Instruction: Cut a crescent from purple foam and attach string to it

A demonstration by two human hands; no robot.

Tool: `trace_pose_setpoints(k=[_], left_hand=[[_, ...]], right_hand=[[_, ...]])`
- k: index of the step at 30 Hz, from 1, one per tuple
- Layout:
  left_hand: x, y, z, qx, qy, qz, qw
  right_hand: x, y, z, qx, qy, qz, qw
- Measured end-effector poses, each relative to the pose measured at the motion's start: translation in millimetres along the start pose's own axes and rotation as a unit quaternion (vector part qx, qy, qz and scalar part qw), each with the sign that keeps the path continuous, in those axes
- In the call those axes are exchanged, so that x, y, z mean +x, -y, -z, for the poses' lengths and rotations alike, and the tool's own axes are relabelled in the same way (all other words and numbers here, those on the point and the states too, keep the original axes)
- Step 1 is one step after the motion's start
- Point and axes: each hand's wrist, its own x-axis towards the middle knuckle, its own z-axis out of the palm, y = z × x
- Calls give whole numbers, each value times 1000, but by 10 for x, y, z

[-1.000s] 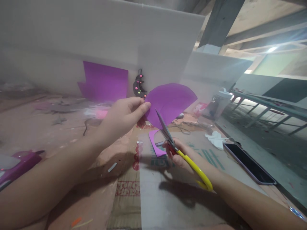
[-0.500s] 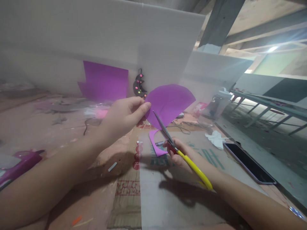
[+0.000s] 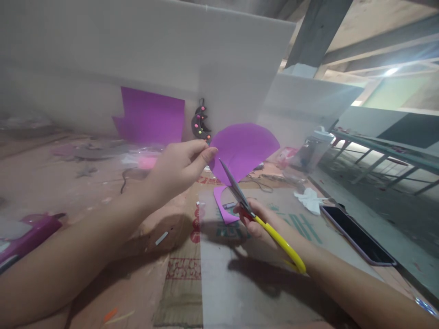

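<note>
Head view: left hand [image 3: 180, 167] pinches the left edge of a purple rounded paper piece [image 3: 248, 148], up in the air toward the worktop's [image 3: 140, 292] far edge. Right hand [image 3: 269, 217] grasps yellow-handled metal scissors [image 3: 265, 226], blades overlapping the paper's lower edge. Curved purple paper offcut [image 3: 226, 217] lies below. Black rectangular phone [image 3: 356, 235] lies near the worktop's right edge.

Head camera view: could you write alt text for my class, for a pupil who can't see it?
A person's left hand holds a fan-shaped purple paper while the right hand holds yellow-handled scissors, their blades at the paper's lower left. Below lies a curved purple scrap, with a phone to the right.
</note>
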Motion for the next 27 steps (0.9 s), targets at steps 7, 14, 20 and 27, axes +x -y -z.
trace_pose_setpoints(k=[7,14,20,27], left_hand=[[7,-10,-17,-36,3,28,999],[7,22,-40,-50,0,20,999],[-8,5,-31,-47,-11,19,999],[-8,27,-36,-48,-7,23,999]], right_hand=[[-9,5,9,-28,-20,9,999],[-6,23,19,-50,-28,15,998],[0,54,11,-45,-37,14,998],[9,-56,13,3,-35,40,999]])
